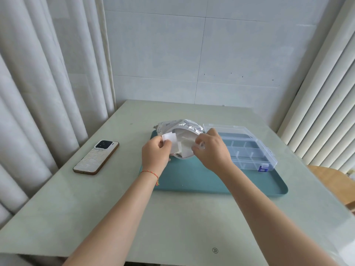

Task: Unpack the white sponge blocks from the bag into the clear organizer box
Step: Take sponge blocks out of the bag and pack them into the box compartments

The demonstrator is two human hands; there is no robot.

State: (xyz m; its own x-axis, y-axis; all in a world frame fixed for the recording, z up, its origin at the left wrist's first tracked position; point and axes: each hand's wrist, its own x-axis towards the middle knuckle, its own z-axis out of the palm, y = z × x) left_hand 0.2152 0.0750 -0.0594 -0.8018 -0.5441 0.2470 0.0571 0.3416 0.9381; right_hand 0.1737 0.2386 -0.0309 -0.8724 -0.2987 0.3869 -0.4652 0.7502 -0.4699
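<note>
Up at the tray's (192, 181) far left corner, the left hand (155, 152) pinches a white sponge block (170, 138) at the bag's (180, 125) mouth. The right hand (211, 148) grips the bag's near rim, its fingers mostly hidden. Beside it, at the tray's right edge, lies the open organizer box (247, 148).

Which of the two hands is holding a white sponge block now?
The left hand, the one with the red string on its wrist: it pinches a white sponge block at the mouth of the bag. The right hand grips the bag's edge instead.
</note>
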